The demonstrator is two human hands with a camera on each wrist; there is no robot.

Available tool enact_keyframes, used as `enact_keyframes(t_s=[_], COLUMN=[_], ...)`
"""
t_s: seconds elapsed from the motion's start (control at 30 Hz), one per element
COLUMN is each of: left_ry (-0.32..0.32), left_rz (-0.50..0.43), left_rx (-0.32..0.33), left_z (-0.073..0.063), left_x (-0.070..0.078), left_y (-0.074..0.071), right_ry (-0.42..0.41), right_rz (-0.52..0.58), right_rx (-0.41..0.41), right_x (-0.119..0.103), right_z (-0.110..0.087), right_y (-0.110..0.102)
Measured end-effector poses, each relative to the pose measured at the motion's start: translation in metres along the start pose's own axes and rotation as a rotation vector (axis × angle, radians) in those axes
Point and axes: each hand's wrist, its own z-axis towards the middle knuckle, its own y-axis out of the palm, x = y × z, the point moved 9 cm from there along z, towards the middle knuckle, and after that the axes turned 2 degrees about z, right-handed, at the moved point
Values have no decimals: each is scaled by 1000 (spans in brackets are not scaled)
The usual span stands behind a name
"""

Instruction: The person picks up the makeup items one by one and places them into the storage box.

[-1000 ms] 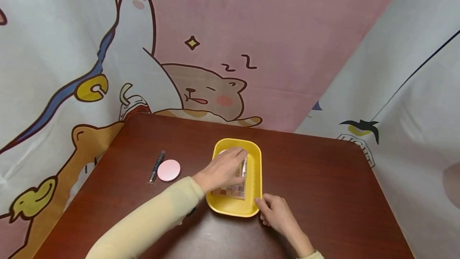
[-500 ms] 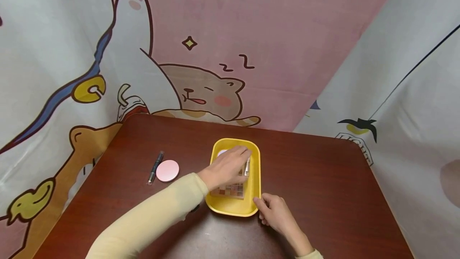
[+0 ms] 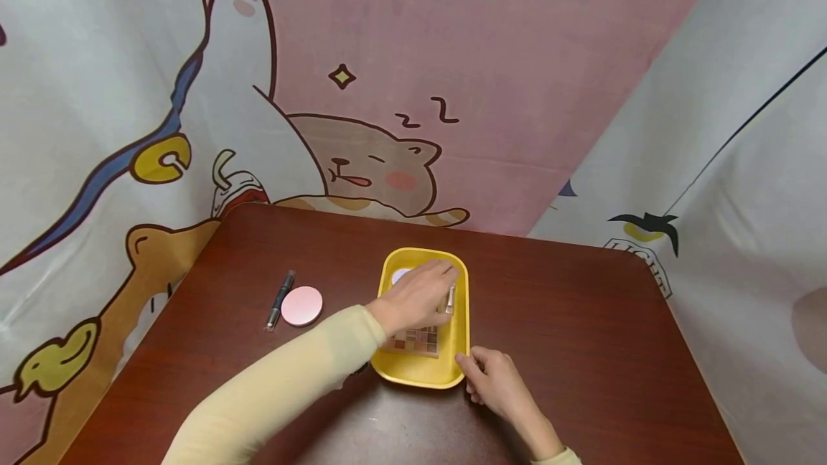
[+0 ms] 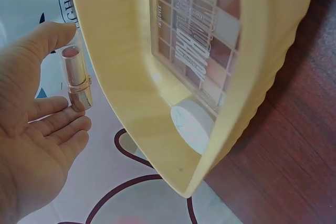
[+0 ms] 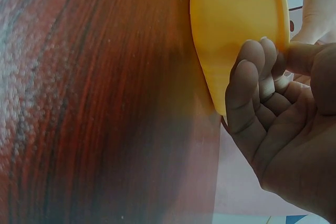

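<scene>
My left hand (image 3: pixel 418 298) reaches over the yellow tray (image 3: pixel 462 336) and holds a lipstick (image 4: pixel 75 72) with a clear cap and metallic base between thumb and fingers. In the head view the lipstick lies over the tray's right half, partly covered by the hand. Inside, an eyeshadow palette (image 4: pixel 194 30) with many square pans lies at the left, partly hidden under my left hand and forearm. Beside its far end is a white round item (image 4: pixel 192 124). At the tray's near right corner, my right hand (image 3: pixel 502 384) pinches the rim, thumb on top and fingers against the outer wall (image 5: pixel 236 19).
On the brown table (image 3: pixel 581 336), left of the tray, lie a pink round compact (image 3: pixel 301 306) and a dark slim pen-like stick (image 3: pixel 281 301) with clear ends. A cartoon-printed cloth (image 3: pixel 504 92) hangs behind the table and along its sides.
My left hand has shifted a little to the right with the lipstick, away from the palette, which shows slightly more of itself. The right hand keeps its place on the rim.
</scene>
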Motion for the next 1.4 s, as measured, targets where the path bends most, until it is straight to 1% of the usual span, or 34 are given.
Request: enact_keyframes(t_s=[0.07,0.23,0.43,0.6,0.8,1.1,1.4], left_ry=[3,2,18,22,20,2,3], left_rz=[8,25,74,88,96,105,130], left_rx=[2,-19,-4,-6,-28,-67,-89], left_z=[1,4,7,11,14,17,20], left_x=[1,1,4,6,7,4,5], left_y=[1,5,7,9,13,23,29], right_ry=[2,5,7,12,7,2,-5], right_rz=[4,13,17,17,3,1,7], right_rx=[0,-3,-4,-5,-2,1,-1], right_x=[0,0,0,1,1,0,-1], right_z=[0,0,-1,-1,0,0,-1], right_y=[0,1,1,1,1,1,1])
